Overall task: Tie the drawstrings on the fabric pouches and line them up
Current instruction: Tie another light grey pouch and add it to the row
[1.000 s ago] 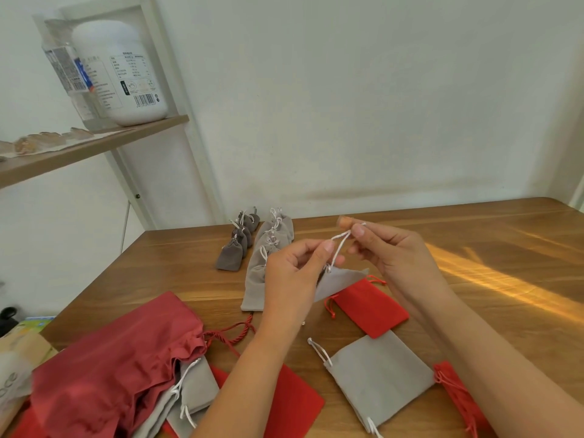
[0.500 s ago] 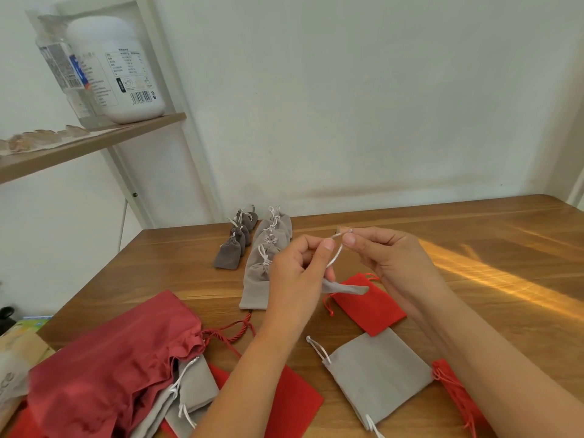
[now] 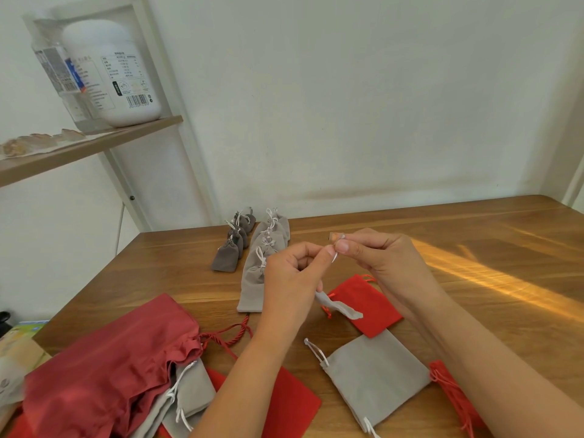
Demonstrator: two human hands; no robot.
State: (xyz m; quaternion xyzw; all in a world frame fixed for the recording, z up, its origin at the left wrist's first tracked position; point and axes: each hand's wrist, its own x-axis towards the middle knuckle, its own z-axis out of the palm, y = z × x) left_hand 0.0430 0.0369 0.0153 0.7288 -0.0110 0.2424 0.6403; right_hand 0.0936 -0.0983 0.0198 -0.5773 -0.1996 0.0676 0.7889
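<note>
My left hand (image 3: 289,279) and right hand (image 3: 390,262) pinch a white drawstring (image 3: 335,257); its small grey fabric pouch (image 3: 341,308) dangles toward six o'clock, seemingly cinched.

The white jar (image 3: 110,74) carries a printed label and barcode; no text is legible.

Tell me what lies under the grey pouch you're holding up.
A flat red pouch lies on the table below the grey pouch. The grey pouch hides part of its left edge from view.
</note>
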